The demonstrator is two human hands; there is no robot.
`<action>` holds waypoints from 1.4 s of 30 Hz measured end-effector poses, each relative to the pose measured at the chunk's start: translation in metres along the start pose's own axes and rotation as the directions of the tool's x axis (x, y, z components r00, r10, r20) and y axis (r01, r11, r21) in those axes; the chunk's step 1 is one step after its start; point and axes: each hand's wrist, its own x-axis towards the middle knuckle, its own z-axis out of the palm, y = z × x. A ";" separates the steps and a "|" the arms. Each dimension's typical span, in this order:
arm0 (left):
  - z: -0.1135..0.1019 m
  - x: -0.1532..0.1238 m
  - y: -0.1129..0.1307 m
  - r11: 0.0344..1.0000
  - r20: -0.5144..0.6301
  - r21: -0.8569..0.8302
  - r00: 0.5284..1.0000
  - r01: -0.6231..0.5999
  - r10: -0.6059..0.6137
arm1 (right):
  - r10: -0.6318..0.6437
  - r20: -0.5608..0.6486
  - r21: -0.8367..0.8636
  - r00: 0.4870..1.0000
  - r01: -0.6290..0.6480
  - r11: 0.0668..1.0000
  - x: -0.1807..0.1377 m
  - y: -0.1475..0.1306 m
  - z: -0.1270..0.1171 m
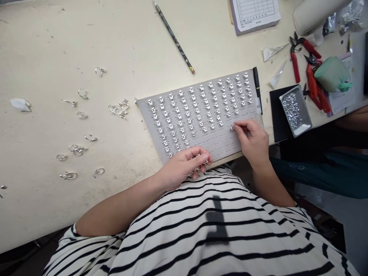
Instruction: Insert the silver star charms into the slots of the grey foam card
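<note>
Fingers [240, 124] of the right hand [251, 142] are pinched closed on a small silver ring [232, 127], its flower-like top just showing past the fingertips, right at the surface of a slotted grey display board [230, 147]. That ring sits toward the board's near right corner, directly beyond the last filled place in its row, with the open slots running off along the near edge. The board's long axis runs left to right, rising slightly toward the right, and the rows follow it. The right hand is the nearer one to that spot; the left hand [179, 168] lies further left, curled shut around a bunch of silver rings [198, 168] over the board's near edge (only glints of metal escape between the fingers). Rows of mounted rings [195, 111] fill the far part of the board. More loose rings [77, 151] lie scattered on the left half of the cream workbench [43, 69]. Red-handled pliers [296, 63] and a metal tray of sparkling stones [294, 111] sit beyond the board's right edge. The held ring's own axis is hidden by the fingertips, and how many rings the left hand holds cannot be told.
</note>
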 end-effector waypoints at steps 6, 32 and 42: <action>0.001 -0.002 0.001 0.999 0.005 -0.006 0.999 0.032 -0.032 | -0.113 -0.071 -0.147 0.991 0.102 0.984 0.007 0.009 -0.002; -0.001 -0.003 0.004 0.999 0.003 -0.038 1.000 0.023 -0.023 | 0.117 0.047 -0.208 0.992 -0.105 0.972 0.000 0.003 -0.003; -0.001 -0.001 0.005 0.998 -0.003 -0.042 0.999 0.039 -0.039 | -0.180 0.120 -0.112 0.976 0.194 0.975 -0.008 0.020 -0.024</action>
